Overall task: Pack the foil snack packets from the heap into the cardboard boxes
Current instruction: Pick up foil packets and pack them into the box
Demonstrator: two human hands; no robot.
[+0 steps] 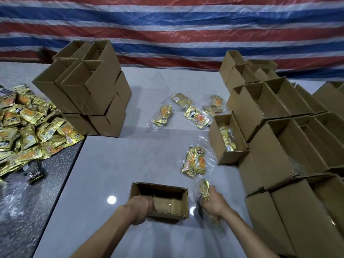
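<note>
An open, empty cardboard box (167, 189) sits on the grey table right in front of me. My left hand (138, 209) grips its near left wall. My right hand (214, 202), just right of the box, holds a clear bag of gold foil snack packets (204, 189), blurred by motion. Another bagged bundle (195, 162) lies beyond it. More bagged packets (162, 115) (197, 116) lie mid-table. The heap of loose gold packets (24, 125) covers the dark counter at far left.
A stack of empty boxes (87, 90) stands at the back left. Rows of open boxes (279, 112) fill the right side; one nearer box (226, 138) has packets inside. A striped tarp hangs behind. Crumpled clear plastic (13, 200) lies at the left front.
</note>
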